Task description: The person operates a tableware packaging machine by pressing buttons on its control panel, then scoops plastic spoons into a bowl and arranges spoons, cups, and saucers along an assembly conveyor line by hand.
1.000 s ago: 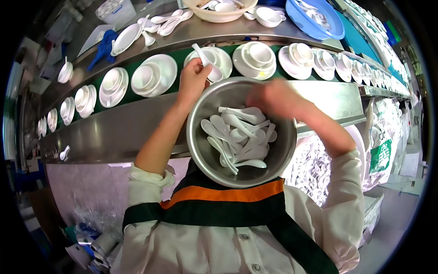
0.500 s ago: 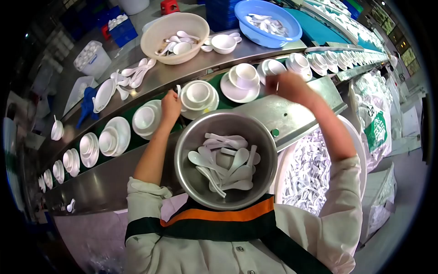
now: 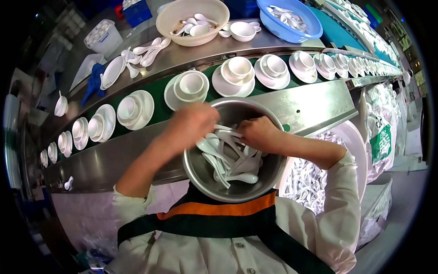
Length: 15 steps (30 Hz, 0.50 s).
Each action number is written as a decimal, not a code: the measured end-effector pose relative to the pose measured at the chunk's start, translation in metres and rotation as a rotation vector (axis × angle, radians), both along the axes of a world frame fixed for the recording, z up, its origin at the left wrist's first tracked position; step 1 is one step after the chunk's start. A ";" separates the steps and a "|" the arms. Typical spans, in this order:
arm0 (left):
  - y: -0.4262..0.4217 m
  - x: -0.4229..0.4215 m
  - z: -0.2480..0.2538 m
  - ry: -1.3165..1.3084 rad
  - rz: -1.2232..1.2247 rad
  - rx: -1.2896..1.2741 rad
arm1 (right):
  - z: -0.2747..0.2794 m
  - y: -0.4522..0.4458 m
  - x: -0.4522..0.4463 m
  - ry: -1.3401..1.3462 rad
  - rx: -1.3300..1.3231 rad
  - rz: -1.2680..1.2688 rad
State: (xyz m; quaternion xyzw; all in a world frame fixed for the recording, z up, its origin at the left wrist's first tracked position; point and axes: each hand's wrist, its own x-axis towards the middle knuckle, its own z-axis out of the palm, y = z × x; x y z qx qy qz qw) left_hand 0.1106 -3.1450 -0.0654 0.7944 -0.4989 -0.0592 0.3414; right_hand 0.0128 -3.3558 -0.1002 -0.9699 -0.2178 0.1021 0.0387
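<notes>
A steel basin [image 3: 191, 169] with white soup spoons [image 3: 219, 155] in it sits against my apron. My right hand [image 3: 261, 133] reaches in over its right side, fingers pinched on a white spoon's end near the top of the pile. Over the left rim is my left hand [image 3: 194, 122], smeared by motion; its fingertips come close to the same spoons, and its grip is unclear. Just beyond, on the green belt [image 3: 157, 96], stands a set of white bowl [image 3: 191, 84] and saucer, with another bowl set [image 3: 239, 68] to its right.
More stacked bowl sets [image 3: 134, 109] line the belt both ways. Behind it, the steel ledge holds a cream basin [image 3: 191, 39], a blue basin [image 3: 292, 34] and loose spoons [image 3: 153, 50]. A large tub of spoons [image 3: 303, 182] stands at right, below a metal plate [image 3: 315, 105].
Both hands have come back from the bowl sets on the belt to the steel basin. My right hand has closed on a spoon there. The view has shifted somewhat.
</notes>
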 end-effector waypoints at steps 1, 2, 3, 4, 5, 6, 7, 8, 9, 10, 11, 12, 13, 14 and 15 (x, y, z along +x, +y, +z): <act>-0.003 -0.018 0.000 -0.028 -0.165 0.100 | 0.018 -0.001 0.003 0.042 0.007 -0.029; -0.007 -0.029 -0.006 -0.176 -0.340 0.269 | 0.029 -0.007 0.007 0.040 0.005 -0.026; -0.002 -0.041 -0.014 -0.181 -0.369 0.342 | 0.039 -0.012 0.011 -0.058 0.227 -0.116; -0.003 -0.044 -0.020 -0.187 -0.368 0.336 | 0.045 -0.024 0.016 -0.161 0.449 -0.204; -0.004 -0.046 -0.026 -0.172 -0.377 0.343 | 0.045 -0.037 0.024 -0.319 0.461 -0.300; -0.012 -0.047 -0.030 -0.153 -0.387 0.354 | 0.041 -0.060 0.032 -0.476 0.475 -0.397; -0.017 -0.047 -0.033 -0.188 -0.412 0.260 | 0.036 -0.080 0.041 -0.553 0.338 -0.405; -0.021 -0.047 -0.033 -0.185 -0.414 0.260 | 0.025 -0.099 0.049 -0.624 0.201 -0.412; -0.026 -0.047 -0.033 -0.154 -0.436 0.297 | 0.005 -0.120 0.054 -0.569 0.055 -0.379; -0.025 -0.047 -0.033 -0.126 -0.454 0.332 | -0.018 -0.130 0.056 -0.566 0.055 -0.372; -0.029 -0.043 -0.029 -0.076 -0.442 0.256 | -0.043 -0.143 0.059 -0.512 -0.061 -0.287; -0.036 -0.038 -0.017 -0.059 -0.434 0.264 | -0.058 -0.151 0.061 -0.452 -0.172 -0.201; -0.036 -0.032 -0.001 0.151 -0.336 0.179 | -0.061 -0.147 0.064 -0.448 -0.086 -0.219; -0.037 -0.026 0.007 0.360 -0.232 0.094 | -0.063 -0.142 0.070 -0.481 -0.105 -0.226; -0.035 -0.019 0.006 0.474 -0.092 -0.075 | -0.066 -0.136 0.075 -0.500 -0.073 -0.237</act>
